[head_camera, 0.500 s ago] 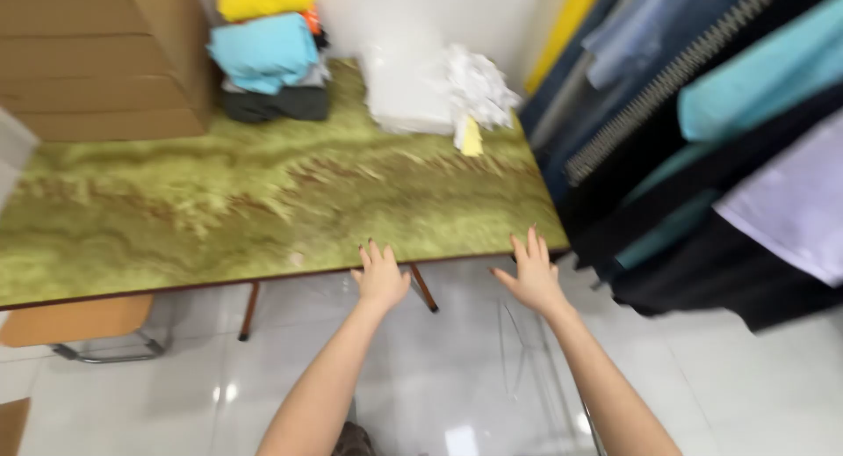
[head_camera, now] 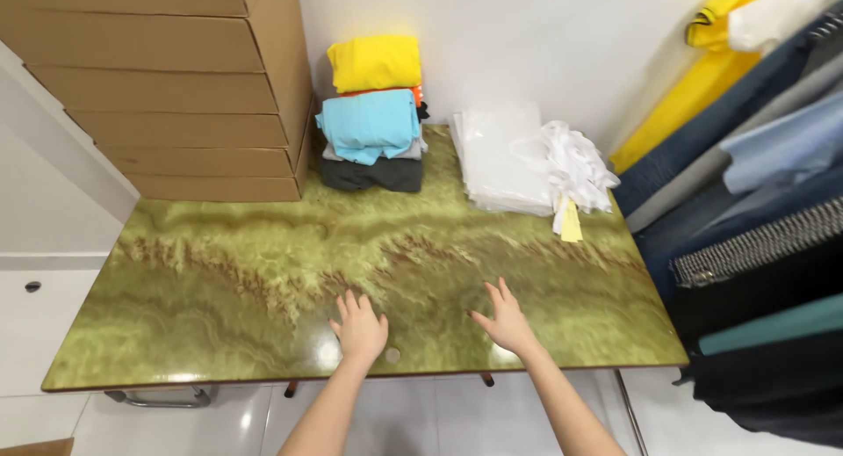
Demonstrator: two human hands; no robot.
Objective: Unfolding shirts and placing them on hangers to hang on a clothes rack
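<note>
Both hands lie flat on the green worktop (head_camera: 219, 271) near its front edge, and they hold nothing. The left hand (head_camera: 360, 329) and the right hand (head_camera: 502, 320) have the fingers spread and released, palms down. For a good result, I think the palms should press evenly. Folded clothes (head_camera: 371, 113) and clear bags (head_camera: 500, 157) lie well apart, at the back.

Glossy green marble-patterned tabletop (head_camera: 219, 280) mirrors ceiling light beneath both bare hands, left hand (head_camera: 360, 329) and right hand (head_camera: 505, 322). Behind the hands: soft folded cotton garments (head_camera: 373, 113), matt brown cardboard boxes (head_camera: 158, 87), filmy clear plastic bags (head_camera: 500, 157), crumpled white cloth (head_camera: 571, 162).
</note>
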